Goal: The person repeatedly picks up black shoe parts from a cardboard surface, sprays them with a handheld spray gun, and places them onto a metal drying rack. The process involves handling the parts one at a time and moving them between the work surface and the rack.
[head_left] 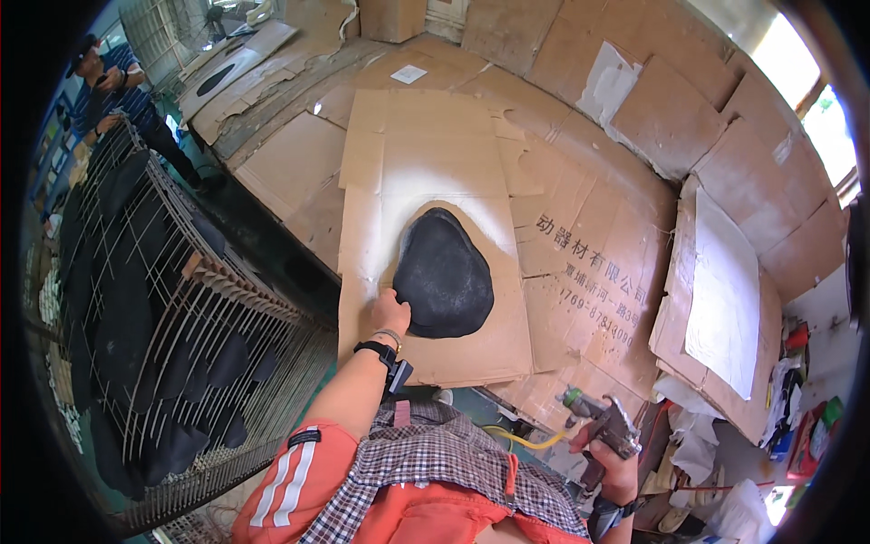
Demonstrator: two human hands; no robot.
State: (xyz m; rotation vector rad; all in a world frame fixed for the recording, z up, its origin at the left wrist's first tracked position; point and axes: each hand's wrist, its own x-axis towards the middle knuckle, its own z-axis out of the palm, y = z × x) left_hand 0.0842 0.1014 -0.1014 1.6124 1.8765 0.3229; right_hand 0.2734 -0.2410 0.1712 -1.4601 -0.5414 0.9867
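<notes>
A black rounded-triangular pad [444, 281], like foam or felt, lies on a flat cardboard sheet [390, 145]. Whitish haze marks the cardboard along the pad's far side. My left hand [391, 313] is at the pad's lower left edge, its fingers closed on the rim. Low on the right, away from the pad, my right hand [613, 461] grips a metal spray gun [618, 428] with a greenish end. A yellow hose [535, 442] runs beside my apron toward that hand.
To the left stands a wire rack [204, 299] holding several black pads. Behind it is another person [118, 95]. Cardboard panels [580, 54] wall the bench's far and right sides; a white sheet [722, 290] covers one. Bags [739, 517] and clutter fill the lower right.
</notes>
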